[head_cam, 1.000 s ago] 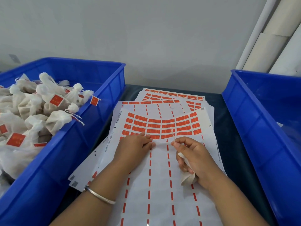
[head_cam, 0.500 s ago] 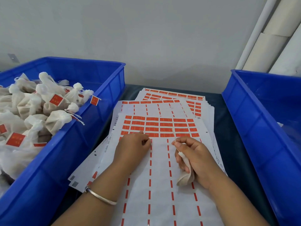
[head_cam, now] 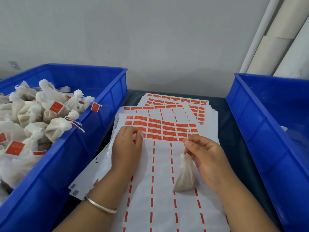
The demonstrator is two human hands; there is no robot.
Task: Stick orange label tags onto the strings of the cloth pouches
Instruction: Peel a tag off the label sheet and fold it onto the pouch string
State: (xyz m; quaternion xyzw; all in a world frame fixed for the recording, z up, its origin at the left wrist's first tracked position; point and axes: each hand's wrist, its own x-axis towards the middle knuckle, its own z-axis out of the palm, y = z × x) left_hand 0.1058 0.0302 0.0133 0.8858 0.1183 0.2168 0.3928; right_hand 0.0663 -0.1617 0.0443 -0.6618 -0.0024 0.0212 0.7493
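Left hand (head_cam: 127,144) pinches an orange rectangular label tag (head_cam: 134,137) off the white backing sheet (head_cam: 163,190) | right hand (head_cam: 203,153) pinches the thin string (head_cam: 187,137), small white cloth pouch (head_cam: 184,174) dangling above the sheet's middle | peel fully, keep string taut, fold tag squarely around it.

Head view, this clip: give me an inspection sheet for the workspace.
Surface: dark table, mostly covered by overlapping label sheets.
Job's things: orange labels left only in the top sheet's far rows; untagged pouch hangs by its string.
Clutter: nothing seen.
Hands: left hand fingers curled at the label rows, peeling not confirmed; right hand pinches the string.
Cables: nothing seen.
Surroundings: left blue bin holds tagged pouches; right blue bin, contents mostly hidden; grey wall, white pipes.
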